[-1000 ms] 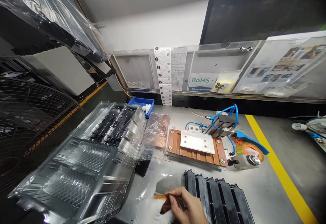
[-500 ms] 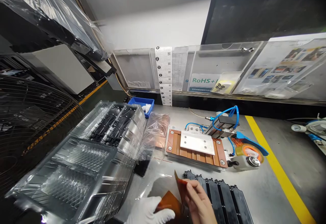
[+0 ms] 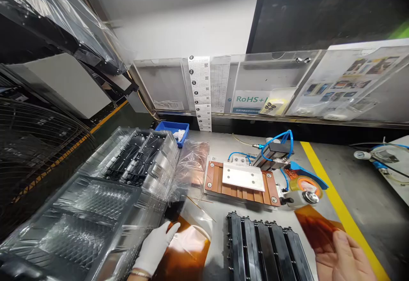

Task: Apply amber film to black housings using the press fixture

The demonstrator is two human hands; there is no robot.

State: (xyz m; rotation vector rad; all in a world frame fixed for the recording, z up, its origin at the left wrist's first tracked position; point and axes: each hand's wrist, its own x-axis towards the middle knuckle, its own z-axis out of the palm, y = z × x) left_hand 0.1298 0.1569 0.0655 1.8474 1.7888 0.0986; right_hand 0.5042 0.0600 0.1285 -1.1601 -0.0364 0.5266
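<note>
Amber film (image 3: 315, 230) sits pinched in your bare right hand (image 3: 347, 257) by the yellow stripe (image 3: 340, 217), while your gloved left hand (image 3: 156, 247) rests open-fingered on an amber sheet (image 3: 182, 255) against the clear plastic trays (image 3: 159, 166), black ribbed blocks (image 3: 265, 247) between them on the steel bench (image 3: 220, 144)

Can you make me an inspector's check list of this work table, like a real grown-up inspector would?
Surface: grey metal bench with a yellow stripe along it.
Job's things: a piece of amber film; an amber film sheet with a clear layer; black ribbed plastic parts in a row.
Clutter: clear plastic trays holding black parts; blue bin; tape roll.
Hands: gloved left hand rests on the sheet; bare right hand holds the piece.
Cables: blue air hoses by a copper-coloured fixture.
Surroundings: wire-guarded fan; clear wall pockets with papers.
</note>
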